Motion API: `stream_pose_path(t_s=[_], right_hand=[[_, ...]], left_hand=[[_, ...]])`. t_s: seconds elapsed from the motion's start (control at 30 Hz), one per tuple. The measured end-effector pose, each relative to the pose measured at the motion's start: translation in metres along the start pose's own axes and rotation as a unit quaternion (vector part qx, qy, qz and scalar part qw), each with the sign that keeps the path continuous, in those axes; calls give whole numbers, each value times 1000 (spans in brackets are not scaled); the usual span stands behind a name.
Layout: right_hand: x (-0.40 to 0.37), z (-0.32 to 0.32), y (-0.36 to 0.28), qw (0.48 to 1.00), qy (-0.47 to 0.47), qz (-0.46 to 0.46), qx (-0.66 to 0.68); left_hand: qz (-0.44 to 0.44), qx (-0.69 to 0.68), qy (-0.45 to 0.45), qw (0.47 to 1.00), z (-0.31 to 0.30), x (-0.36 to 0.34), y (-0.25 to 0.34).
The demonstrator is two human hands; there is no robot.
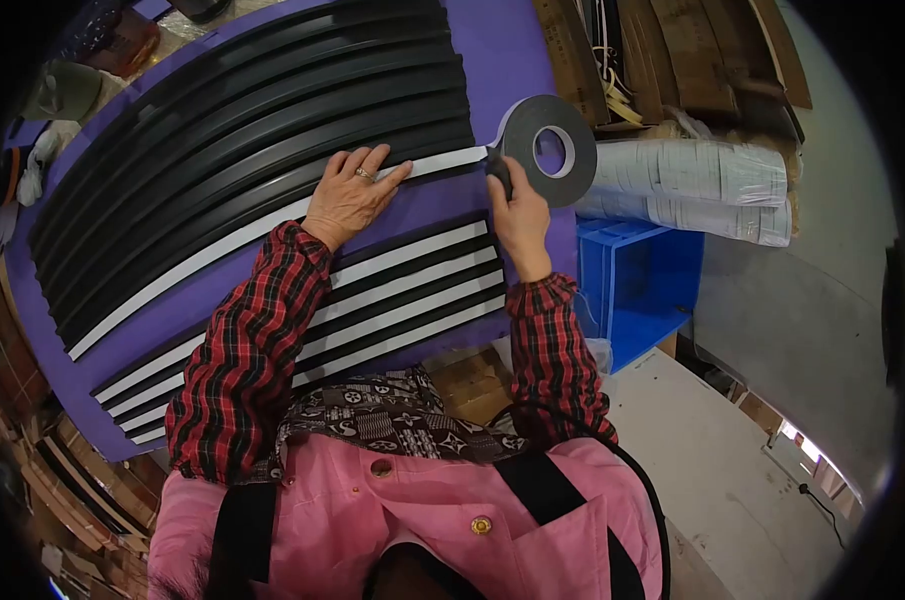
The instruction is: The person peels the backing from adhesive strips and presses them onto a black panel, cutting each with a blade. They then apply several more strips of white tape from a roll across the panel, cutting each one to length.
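My left hand [357, 190], a ring on one finger, lies with fingers stretched out on a white tape strip [187, 262], which runs along the nearest of several long black strips [272, 110]. At the strip's right end, my right hand [522, 218] is closed round a small dark object [497, 172] whose kind I cannot make out. Right beside it lies a large roll of grey foam tape [577, 150] with a white core. Closer to my body, several black strips with white tape [412, 285] lie side by side, partly hidden by my left sleeve.
Everything lies on a purple table surface [507, 55]. A blue crate [652, 290] stands right of the table, below white wrapped bundles [702, 185]. Cardboard [692, 60] leans at the back right. Containers [62, 90] stand at the far left.
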State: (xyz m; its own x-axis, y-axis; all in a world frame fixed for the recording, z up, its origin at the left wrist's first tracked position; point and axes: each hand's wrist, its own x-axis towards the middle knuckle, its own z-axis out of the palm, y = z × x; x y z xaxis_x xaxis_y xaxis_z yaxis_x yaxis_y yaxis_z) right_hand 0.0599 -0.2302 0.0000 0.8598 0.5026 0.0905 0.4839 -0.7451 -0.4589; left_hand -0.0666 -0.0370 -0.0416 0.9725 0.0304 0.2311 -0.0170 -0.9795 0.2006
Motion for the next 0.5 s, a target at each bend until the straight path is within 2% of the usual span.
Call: stream_pose_path(t_s=[0.07,0.27,0.37,0.4,0.47,0.5], right_hand=[[-17,4,-4,998,-30,27,-47],[3,17,-13,983,-62,42,-169],[6,8,-12,981,-124,34,-146],[4,1,-10,981,-120,35,-147],[0,-13,-7,958,-222,2,-181],[1,-17,-8,971,-185,7,-152]], left_hand=[[-2,2,-1,1000,1,-1,1],[-1,5,0,1000,4,0,-1],[-1,1,-3,1000,6,-4,3],[0,2,0,1000,4,-1,1],[-2,-3,10,1000,2,0,1],[1,0,20,1000,2,1,1]])
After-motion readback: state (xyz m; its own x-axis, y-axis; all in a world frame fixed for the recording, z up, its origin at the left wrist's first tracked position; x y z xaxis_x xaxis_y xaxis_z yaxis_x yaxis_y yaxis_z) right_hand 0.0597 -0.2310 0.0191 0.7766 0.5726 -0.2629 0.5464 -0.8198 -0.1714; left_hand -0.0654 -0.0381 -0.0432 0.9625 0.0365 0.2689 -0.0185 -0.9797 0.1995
